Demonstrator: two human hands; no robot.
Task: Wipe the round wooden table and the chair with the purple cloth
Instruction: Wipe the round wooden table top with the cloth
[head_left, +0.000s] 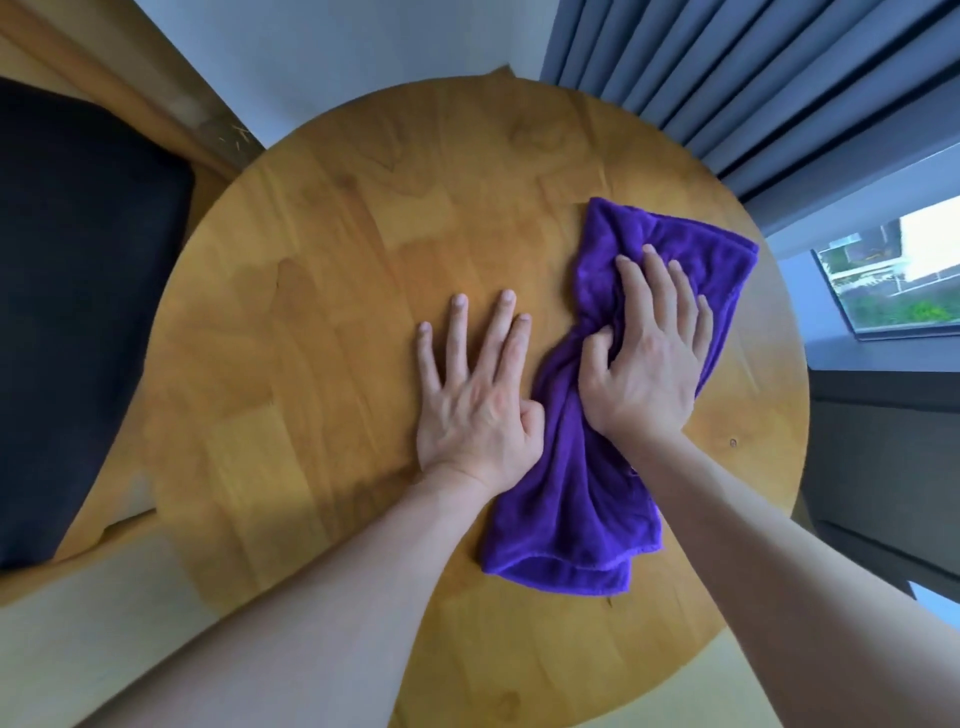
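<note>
From the head view, we're looking straight down on the round wooden table (363, 249), and the purple cloth (587, 499) lies on its right half, bunched lengthwise, running from near the far right rim back toward the near edge. The right hand (644, 358) is on top of the cloth's middle: fingers stretched forward over the fabric, thumb tucked in and gathering a fold, so it grips the cloth while pressing it down. The left hand (478, 400) lies flat on bare wood just beside the cloth, fingers spread and straight, holding nothing; its thumb side touches the cloth's edge.

Now, the risks. The cloth is rumpled into a narrow band rather than spread, so each pass likely covers only a thin strip, and patches of the table could be missed, especially the wide left half. Its near end trails loose behind the wrist; a quick push could let that tail fold under or drag off the near rim. The far end sits close to the right rim by the curtain (727, 83), and a long stroke that way might carry it over the edge.

To the left, the chair (156, 119) with its dark cushion (78, 291) waits just beside the table, apparently not yet wiped.
</note>
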